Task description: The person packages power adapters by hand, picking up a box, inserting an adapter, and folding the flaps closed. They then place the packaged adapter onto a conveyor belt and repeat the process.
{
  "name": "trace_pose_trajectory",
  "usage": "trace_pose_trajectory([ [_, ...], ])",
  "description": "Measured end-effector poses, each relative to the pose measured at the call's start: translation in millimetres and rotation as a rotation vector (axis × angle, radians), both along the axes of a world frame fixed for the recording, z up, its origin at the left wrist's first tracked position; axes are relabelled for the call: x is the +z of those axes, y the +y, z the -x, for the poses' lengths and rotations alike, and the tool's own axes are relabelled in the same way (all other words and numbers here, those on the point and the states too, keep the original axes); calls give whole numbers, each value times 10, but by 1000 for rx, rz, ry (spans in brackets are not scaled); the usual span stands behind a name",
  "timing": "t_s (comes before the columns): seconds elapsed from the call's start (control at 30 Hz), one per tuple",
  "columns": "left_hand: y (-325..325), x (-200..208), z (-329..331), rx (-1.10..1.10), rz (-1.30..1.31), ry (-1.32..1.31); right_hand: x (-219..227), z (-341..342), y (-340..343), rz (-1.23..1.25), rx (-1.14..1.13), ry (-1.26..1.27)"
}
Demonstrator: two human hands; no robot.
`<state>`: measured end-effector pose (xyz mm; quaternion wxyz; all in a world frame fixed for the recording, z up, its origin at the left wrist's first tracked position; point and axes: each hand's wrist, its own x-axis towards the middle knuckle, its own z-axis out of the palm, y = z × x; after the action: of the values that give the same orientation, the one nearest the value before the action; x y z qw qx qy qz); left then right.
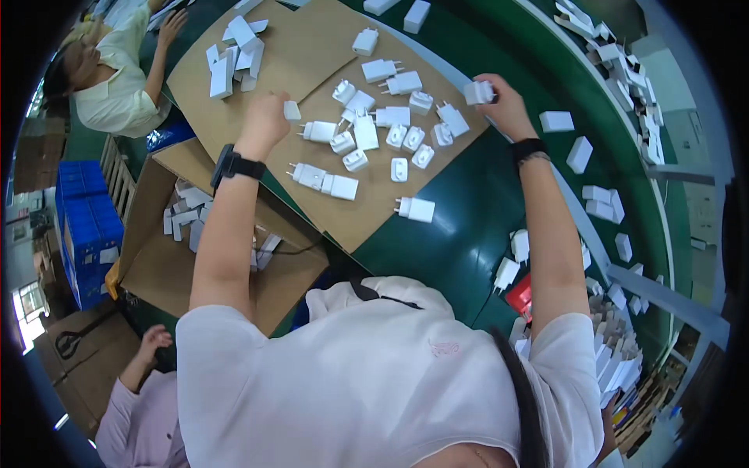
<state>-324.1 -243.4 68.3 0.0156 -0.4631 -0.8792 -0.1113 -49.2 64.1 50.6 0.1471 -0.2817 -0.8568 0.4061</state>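
My left hand (266, 122), with a dark watch on its wrist, is closed over the left part of the cardboard sheet (337, 214). A small white block (292, 110) sticks out beside its fingers; the rest is hidden. Further right, my right hand (505, 108) grips a white plug-in charger (478, 93) at the table's far rail. Between both hands, several white chargers (365, 131) lie scattered on the sheet, many with their pins showing. One more charger (416, 209) sits at the sheet's near edge.
Opened white boxes (236, 58) are heaped at the far left. An open carton (144, 269) with white boxes stands left of me. Small boxes (556, 121) lie on the green surface (659, 183) beyond the rail. Two other people (117, 90) are at the left.
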Motion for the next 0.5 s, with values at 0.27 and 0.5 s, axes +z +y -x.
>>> trace_pose_trajectory([
  [0.27, 468, -544, 226, -50, 32, -113, -577, 631, 97, 20, -14, -146],
  [0.5, 7, -746, 307, 42, -30, -272, 74, 444, -325, -25, 87, -31],
])
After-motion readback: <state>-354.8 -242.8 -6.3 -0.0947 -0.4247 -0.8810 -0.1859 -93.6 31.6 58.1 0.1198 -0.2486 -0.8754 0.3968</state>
